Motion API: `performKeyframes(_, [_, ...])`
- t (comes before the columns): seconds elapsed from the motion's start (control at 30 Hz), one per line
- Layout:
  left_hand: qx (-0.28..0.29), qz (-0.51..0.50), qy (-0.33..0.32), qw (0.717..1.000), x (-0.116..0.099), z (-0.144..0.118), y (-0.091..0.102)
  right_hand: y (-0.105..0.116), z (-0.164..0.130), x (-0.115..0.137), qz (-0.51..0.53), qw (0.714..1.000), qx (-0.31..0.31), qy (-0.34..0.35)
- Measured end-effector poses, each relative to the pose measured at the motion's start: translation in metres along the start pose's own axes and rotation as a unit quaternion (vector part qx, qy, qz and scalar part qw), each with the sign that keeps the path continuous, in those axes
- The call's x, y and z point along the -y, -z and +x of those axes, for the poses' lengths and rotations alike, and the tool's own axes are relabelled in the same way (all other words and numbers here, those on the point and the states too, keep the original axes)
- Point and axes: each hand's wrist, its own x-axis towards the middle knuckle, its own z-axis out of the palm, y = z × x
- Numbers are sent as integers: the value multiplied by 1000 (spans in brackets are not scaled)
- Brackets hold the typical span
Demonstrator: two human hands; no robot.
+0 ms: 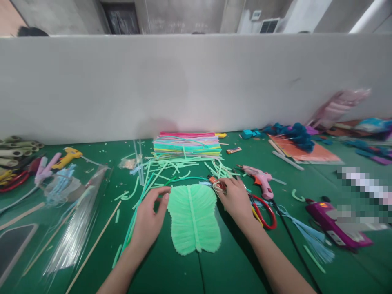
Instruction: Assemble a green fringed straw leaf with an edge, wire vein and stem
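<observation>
A mint-green fuzzy leaf shape [194, 218] made of pipe cleaners lies flat on the green table [171, 273] in front of me. My left hand [149, 220] rests at its left edge, thumb and fingertips touching the upper left lobe. My right hand [235, 198] sits at the leaf's upper right corner, fingers curled over a small orange and red tool [218, 183] with thin wire loops around it. Whether it grips the tool I cannot tell for sure.
A stack of coloured pipe cleaners [187, 145] lies behind loose green offcuts [171, 167]. A pink glue gun [260, 179] and red-handled scissors [266, 211] lie right of my hand. A yellow glue gun [67, 157], plastic bags [70, 220], a purple device [333, 222].
</observation>
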Motion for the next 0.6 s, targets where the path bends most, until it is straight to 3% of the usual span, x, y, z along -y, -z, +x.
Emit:
performKeyframes(0.1, [-38,75,24,996,0,8,36,-3,-2,-1,-2,1000,-14,-1])
performKeyframes(0.2, [-74,215,62,972,15,14,95,-5,-4,0,-4,999,-42,-3])
performKeyframes(0.27, [-88,352,103,926,38,17,142,-5,-5,2,-2,998,-63,-8])
performKeyframes(0.33, [-110,477,143,860,68,19,186,-3,-5,6,9,996,-89,-15])
performKeyframes(0.4, [-80,543,220,806,102,20,220,0,-5,12,30,992,-121,-19])
performKeyframes(0.5, [-8,556,202,806,145,23,247,10,-7,24,79,982,-172,-19])
performKeyframes(0.6, [41,549,253,796,169,29,255,23,-13,36,131,969,-208,-14])
